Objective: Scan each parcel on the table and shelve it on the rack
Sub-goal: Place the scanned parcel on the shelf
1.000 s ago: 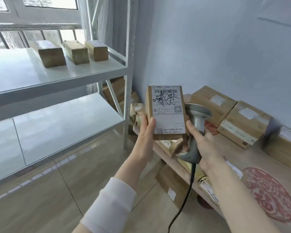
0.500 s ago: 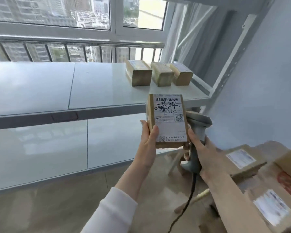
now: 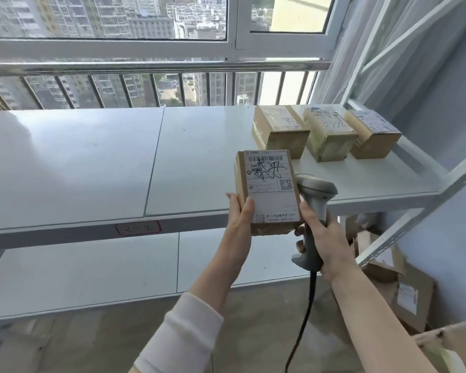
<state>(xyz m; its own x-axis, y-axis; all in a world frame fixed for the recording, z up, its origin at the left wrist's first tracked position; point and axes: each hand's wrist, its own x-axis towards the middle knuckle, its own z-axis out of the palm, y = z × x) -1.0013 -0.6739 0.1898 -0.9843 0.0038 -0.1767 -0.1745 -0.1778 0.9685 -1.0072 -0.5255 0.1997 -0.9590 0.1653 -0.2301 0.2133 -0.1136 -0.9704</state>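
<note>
My left hand (image 3: 240,220) grips a small brown parcel (image 3: 267,191) by its lower left side, white shipping label facing me, held up in front of the rack's upper shelf (image 3: 92,162). My right hand (image 3: 324,238) is wrapped around the handle of a grey corded barcode scanner (image 3: 314,208), its index finger touching the parcel's lower right edge. The scanner head sits just behind and to the right of the parcel. Three taped brown parcels (image 3: 280,130) (image 3: 330,135) (image 3: 373,135) stand in a row on the shelf's far right end.
A lower shelf (image 3: 92,270) runs beneath the upper one. The rack's white upright and diagonal brace (image 3: 425,200) stand on the right. Cardboard boxes (image 3: 404,292) lie on the floor at the right. A window with a railing is behind the rack.
My view has swung left from the table to face the rack. The parcel and scanner stay in my hands and are now closer to the upper shelf.
</note>
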